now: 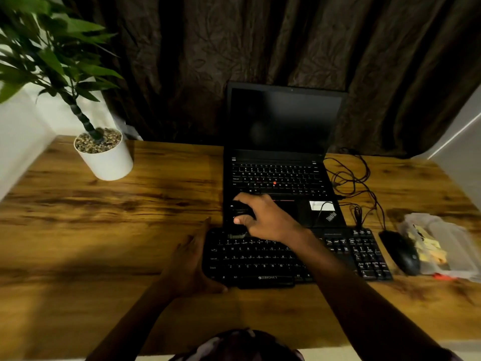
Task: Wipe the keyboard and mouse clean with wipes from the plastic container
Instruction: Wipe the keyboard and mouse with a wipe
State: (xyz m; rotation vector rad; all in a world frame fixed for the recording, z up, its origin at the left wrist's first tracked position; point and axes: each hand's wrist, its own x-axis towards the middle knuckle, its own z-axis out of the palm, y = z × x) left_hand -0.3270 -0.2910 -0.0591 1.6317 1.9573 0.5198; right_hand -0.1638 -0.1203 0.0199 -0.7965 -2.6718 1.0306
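The right forearm (338, 277) lies across the keyboard (260, 259), covering a band of keys from top row to front edge. Under the right hand (263, 217) sits something small and dark, too dim to make out, and the curled fingers hide the laptop's (283, 178) palm rest there. The left hand (192, 264) is murky in shadow, covering the keyboard's left end. The plastic container (440, 243) is smeared; its yellowish contents can't be read. The plant (52, 56) is blurred and runs off the top-left edge.
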